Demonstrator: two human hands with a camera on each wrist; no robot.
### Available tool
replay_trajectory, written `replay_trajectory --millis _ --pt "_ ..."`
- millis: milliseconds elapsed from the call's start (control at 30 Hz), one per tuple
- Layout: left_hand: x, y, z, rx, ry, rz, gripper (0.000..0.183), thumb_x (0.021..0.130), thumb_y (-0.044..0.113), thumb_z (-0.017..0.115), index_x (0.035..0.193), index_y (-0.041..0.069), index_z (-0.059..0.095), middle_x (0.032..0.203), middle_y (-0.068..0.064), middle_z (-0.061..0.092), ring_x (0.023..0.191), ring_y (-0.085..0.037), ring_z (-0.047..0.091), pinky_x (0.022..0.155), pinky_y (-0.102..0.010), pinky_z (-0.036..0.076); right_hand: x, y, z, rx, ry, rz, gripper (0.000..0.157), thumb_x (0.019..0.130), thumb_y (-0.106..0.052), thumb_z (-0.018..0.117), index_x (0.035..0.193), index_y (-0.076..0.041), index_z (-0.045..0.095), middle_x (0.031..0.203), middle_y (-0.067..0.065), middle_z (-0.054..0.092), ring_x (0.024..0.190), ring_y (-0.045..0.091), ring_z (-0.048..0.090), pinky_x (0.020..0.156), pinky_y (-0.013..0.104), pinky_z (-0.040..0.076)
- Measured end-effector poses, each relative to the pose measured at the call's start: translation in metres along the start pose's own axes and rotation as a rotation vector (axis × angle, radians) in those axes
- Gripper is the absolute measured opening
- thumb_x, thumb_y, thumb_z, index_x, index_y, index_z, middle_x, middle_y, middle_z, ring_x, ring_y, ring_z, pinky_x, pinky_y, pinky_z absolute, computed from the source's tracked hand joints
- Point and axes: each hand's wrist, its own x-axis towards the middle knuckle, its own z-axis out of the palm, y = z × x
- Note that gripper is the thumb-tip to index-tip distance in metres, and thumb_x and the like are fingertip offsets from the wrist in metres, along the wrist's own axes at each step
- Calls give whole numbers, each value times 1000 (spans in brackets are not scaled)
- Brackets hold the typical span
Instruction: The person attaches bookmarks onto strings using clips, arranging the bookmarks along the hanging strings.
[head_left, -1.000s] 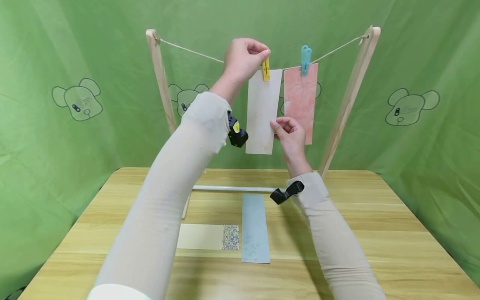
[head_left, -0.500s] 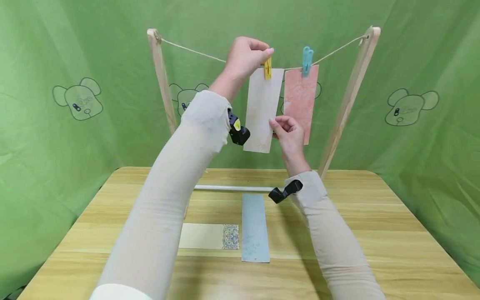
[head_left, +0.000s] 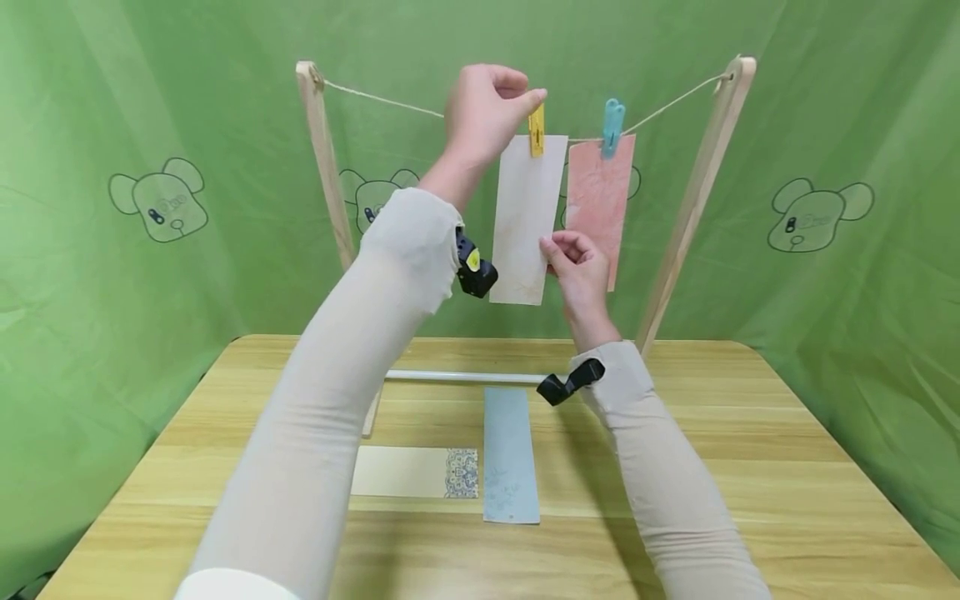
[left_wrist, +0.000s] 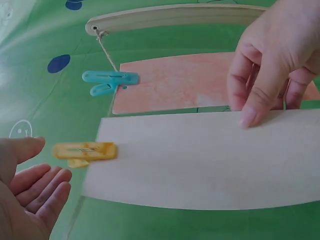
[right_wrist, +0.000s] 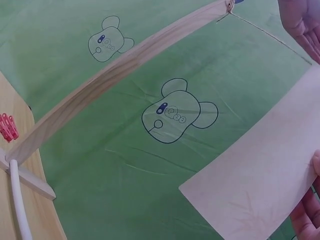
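A white card [head_left: 525, 221] hangs from the string, held at its top edge by a yellow clothespin [left_wrist: 85, 151]. My left hand [left_wrist: 32, 187] is beside the clothespin's handle end, thumb and fingers spread apart with a gap to it. My right hand [head_left: 581, 271] pinches the card's right edge between thumb and fingers, lower down. To the right, a pink card [head_left: 602, 200] hangs under a blue clothespin [head_left: 612, 127]. In the right wrist view the lower end of the white card shows a faint leaf-like print.
The string [head_left: 390, 102] runs between two wooden posts [head_left: 697, 196]. Below, a pale blue card [head_left: 512, 454] and a cream card [head_left: 405, 472] with a patterned end lie on the table [head_left: 750, 467]. A white rod [head_left: 465, 377] joins the stand. Red clothespins [right_wrist: 8, 126] sit near its left foot.
My left hand has let go of the yellow clothespin and risen slightly. The white card swung a little; my right hand keeps its pinch on it.
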Motion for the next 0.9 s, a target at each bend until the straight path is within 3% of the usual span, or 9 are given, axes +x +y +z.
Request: replay_trajectory --millis 100,300,467,567,767,900 --pt "-1 0 -3 -24 22 25 35 85 28 71 116 12 66 115 3 67 103 -5 59 84 -10 45 1 2 -3 -21 6 5 11 81 -6 73 78 -14 66 70 -3 62 63 8 54 57 20 49" --pt "-7 -8 -17 -113 -10 54 37 84 27 72 117 10 65 117 1 66 104 -7 59 85 -10 45 2 7 -10 -50 -21 11 12 82 -6 72 78 -15 65 70 -5 62 64 7 54 58 19 49" --pt "-15 -20 -27 -179 -15 28 37 83 24 74 115 10 66 116 0 67 103 -8 60 86 -12 46 0 10 -17 -95 -88 4 9 82 -5 71 82 -13 66 74 -3 65 69 9 60 64 19 54" --pt "-20 -30 -31 -202 -18 18 36 83 23 74 115 9 66 115 -2 67 102 -9 61 86 -13 47 -2 12 -23 -156 -135 3 7 83 -5 71 87 -8 67 78 -3 68 72 11 64 69 18 55" --pt "-37 -52 -35 -227 -44 44 35 83 20 73 114 7 66 114 -4 67 101 -11 62 87 -15 48 -15 23 -39 -334 -266 16 28 85 -11 70 106 5 63 84 -7 68 79 8 64 76 18 54" --pt "-51 -72 -37 -248 -64 73 34 84 19 72 114 5 65 114 -6 67 101 -12 62 89 -17 48 -29 30 -49 -436 -307 27 32 85 -18 70 109 4 63 85 -9 67 83 12 65 77 19 54"
